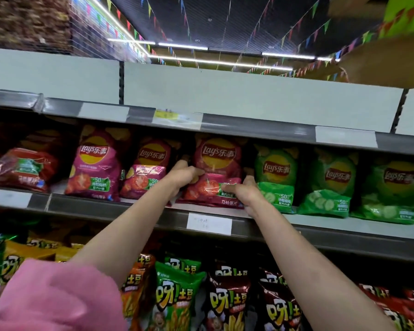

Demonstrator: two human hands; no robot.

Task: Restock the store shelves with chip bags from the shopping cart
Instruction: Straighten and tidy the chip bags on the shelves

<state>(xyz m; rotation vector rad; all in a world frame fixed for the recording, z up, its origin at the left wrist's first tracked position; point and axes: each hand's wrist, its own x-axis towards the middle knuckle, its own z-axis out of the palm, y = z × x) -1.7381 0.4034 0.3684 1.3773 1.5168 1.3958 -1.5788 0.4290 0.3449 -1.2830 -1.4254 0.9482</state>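
Pink sleeve (58, 297) low; left hand (184, 175), right hand (244, 194) fingers grasping red chip bag (215, 163).

The chip bag (215, 170) between the two hands is magenta-pink with a yellow disc, a red logo band and a red tomato picture, same as the two pink bags (97, 167) left of it, while the bags (276, 177) to the right are bright green with pale cucumber slices. The shelf rail (110, 207) is dark grey with white labels, the sleeve (55, 297) is pink, and the lower row shows orange, green and dark maroon packs (227, 304) with yellow lettering.
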